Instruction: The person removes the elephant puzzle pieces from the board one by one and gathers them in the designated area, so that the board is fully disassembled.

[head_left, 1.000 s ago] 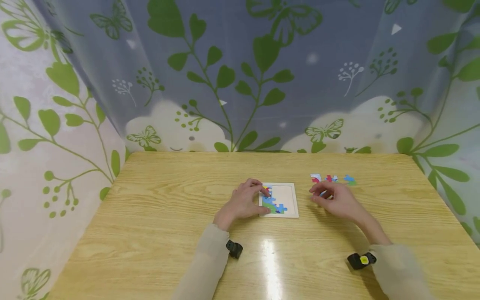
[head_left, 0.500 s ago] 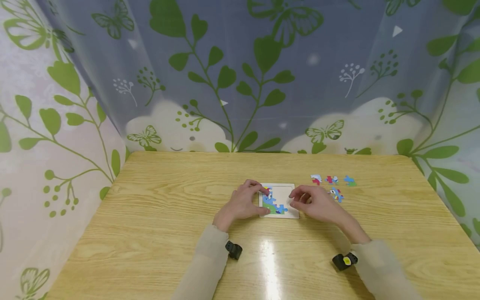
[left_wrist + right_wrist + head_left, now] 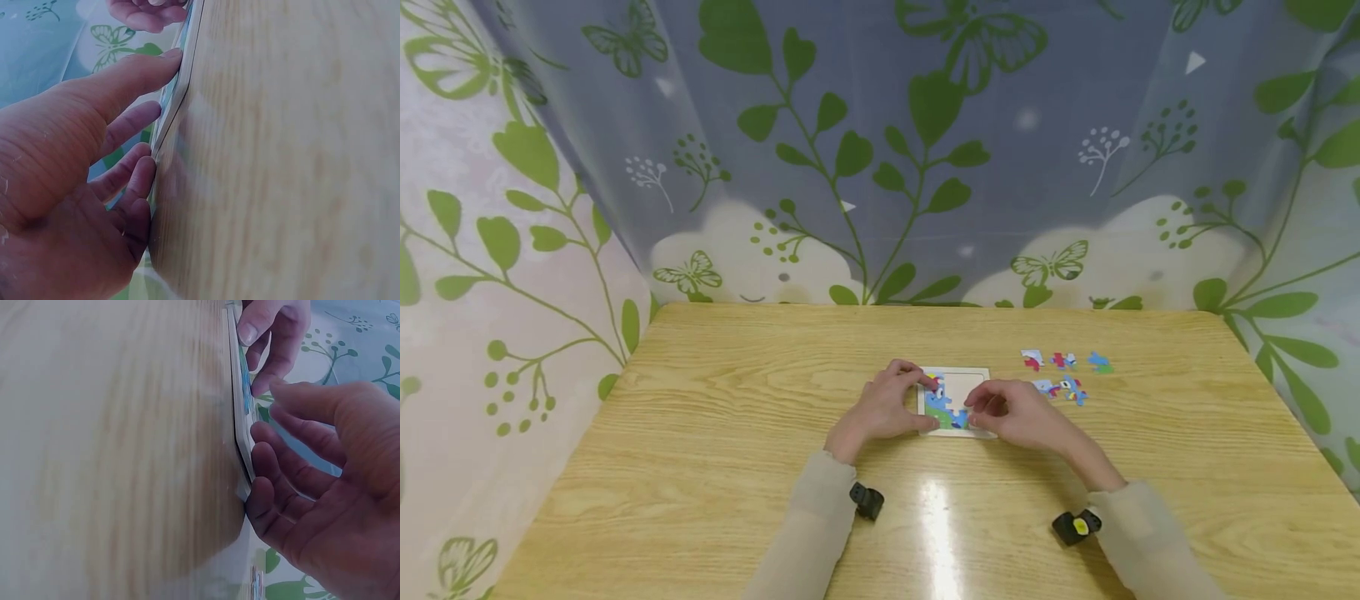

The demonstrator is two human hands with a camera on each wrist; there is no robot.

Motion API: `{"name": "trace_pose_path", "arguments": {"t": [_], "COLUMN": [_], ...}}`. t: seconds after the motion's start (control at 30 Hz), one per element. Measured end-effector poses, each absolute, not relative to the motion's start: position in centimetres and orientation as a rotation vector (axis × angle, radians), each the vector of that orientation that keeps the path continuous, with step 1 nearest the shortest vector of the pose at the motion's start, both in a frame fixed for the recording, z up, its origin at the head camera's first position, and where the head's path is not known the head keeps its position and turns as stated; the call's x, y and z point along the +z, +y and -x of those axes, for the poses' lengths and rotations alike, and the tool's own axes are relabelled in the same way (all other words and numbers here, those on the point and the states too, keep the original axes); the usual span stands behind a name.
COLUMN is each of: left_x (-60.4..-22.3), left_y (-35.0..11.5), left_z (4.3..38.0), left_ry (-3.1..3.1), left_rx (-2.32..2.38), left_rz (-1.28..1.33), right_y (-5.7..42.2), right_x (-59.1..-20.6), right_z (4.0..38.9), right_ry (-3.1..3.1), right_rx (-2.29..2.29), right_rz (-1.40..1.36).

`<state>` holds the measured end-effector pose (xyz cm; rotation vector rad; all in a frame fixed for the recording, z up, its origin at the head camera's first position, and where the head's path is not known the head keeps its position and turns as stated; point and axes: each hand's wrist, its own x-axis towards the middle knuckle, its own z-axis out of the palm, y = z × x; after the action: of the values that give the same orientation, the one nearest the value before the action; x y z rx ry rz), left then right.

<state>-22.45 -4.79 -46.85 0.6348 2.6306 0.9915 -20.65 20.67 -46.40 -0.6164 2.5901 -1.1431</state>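
Note:
A small jigsaw tray (image 3: 958, 369) with a pale rim lies flat on the table; blue and green pieces (image 3: 942, 413) fill its left and front parts. My left hand (image 3: 883, 406) holds the tray's left end, thumb near the front edge and fingers toward the far side. In the left wrist view, its thumb (image 3: 150, 70) presses on the tray edge. Above the front right corner, my right hand (image 3: 1018, 414) pinches what seems to be a puzzle piece, mostly hidden by the fingers. The right wrist view shows its thumb (image 3: 306, 400) and forefinger close together.
Several loose puzzle pieces lie right of the tray, among them a white-and-red one (image 3: 1032, 359), a blue-and-green one (image 3: 1100, 362) and a multicoloured one (image 3: 1073, 390). The wooden table (image 3: 715, 417) meets a leaf-patterned curtain (image 3: 865, 167) at its far edge.
My right hand has moved left from the loose pieces to the tray, then down to its front right corner. The left hand has stayed on the tray.

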Motion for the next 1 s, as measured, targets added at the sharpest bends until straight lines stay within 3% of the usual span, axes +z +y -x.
{"name": "trace_pose_path", "arguments": {"t": [1.0], "left_x": [-46.7], "left_y": [-4.8], "left_z": [22.4], "left_ry": [2.626], "left_rx": [1.010], "left_rz": [-0.612], "right_y": [19.5], "right_x": [-46.6], "right_z": [20.9], "right_ry": [2.671], "right_rx": [-1.001], "right_rz": [0.657]}}
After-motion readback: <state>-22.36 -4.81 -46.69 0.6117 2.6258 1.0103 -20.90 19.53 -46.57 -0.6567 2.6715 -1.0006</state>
